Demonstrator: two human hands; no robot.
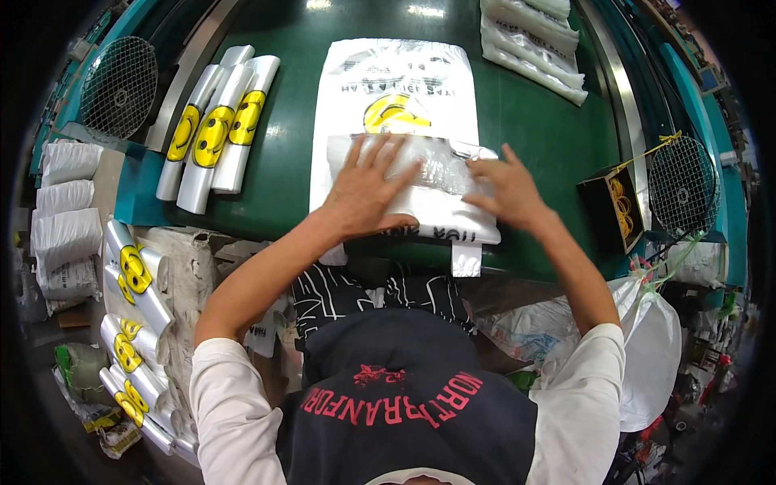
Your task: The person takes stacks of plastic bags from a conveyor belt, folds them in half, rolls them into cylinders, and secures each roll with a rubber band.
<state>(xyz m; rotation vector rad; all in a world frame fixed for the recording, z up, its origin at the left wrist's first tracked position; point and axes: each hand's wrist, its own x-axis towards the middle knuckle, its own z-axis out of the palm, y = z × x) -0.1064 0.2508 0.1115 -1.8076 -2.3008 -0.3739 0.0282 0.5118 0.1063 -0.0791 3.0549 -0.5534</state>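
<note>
In front of me on the green table lies a stack of white plastic bags (461, 89) with a yellow smiley face, its near part folded over toward the middle. My left hand (364, 190) rests flat on the fold with its fingers spread. At the fold's right edge is my right hand (509, 190), palm down, fingers apart and touching the plastic. A pair of bag handles (466, 260) hangs past the table's near edge. To the left, several rolled bundles of smiley bags (214, 133) lie side by side.
More white bags (533, 48) lie at the far right of the green table (541, 129). A dark box with yellow bands (618, 210) sits by the right rim. Round fan grilles flank both sides. Lower left, more folded bundles (133, 347) lie on a covered pile.
</note>
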